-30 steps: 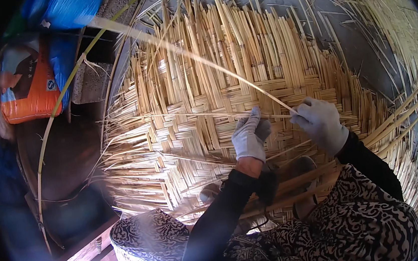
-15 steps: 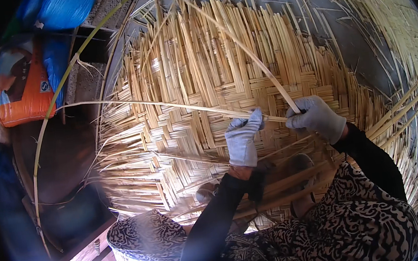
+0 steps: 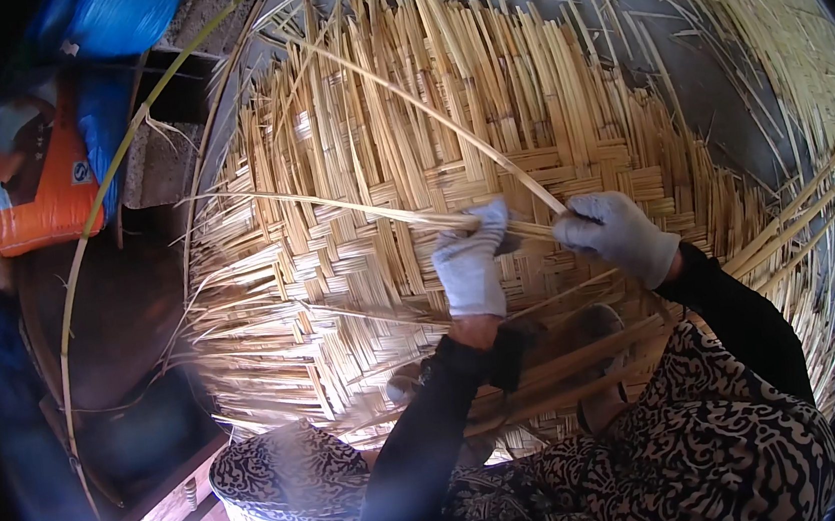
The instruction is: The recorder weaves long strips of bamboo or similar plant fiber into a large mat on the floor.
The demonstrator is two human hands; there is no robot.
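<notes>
A woven mat of pale reed strips (image 3: 417,250) spreads beneath both hands, its long loose ends fanning out to the far side and the left. My left hand (image 3: 470,265), in a whitish glove, is closed around thin split reed strips (image 3: 352,207) that run off leftward above the weave. My right hand (image 3: 624,233), gloved alike, pinches a thicker reed strip (image 3: 455,126) slanting to the far left. The ends of the thin strips also reach the right hand's fingertips. The left fingers are slightly blurred.
At the far left lies an orange printed bag (image 3: 45,201), beside blue sacks (image 3: 128,19). A long greenish reed (image 3: 85,247) bends down that side. More reeds (image 3: 786,225) lie at the right, with scattered pieces on the grey floor (image 3: 691,73).
Both hands have shifted slightly left, and the thin strips moved with them. The thicker strip's far end has swung left. My left hand has turned a little.
</notes>
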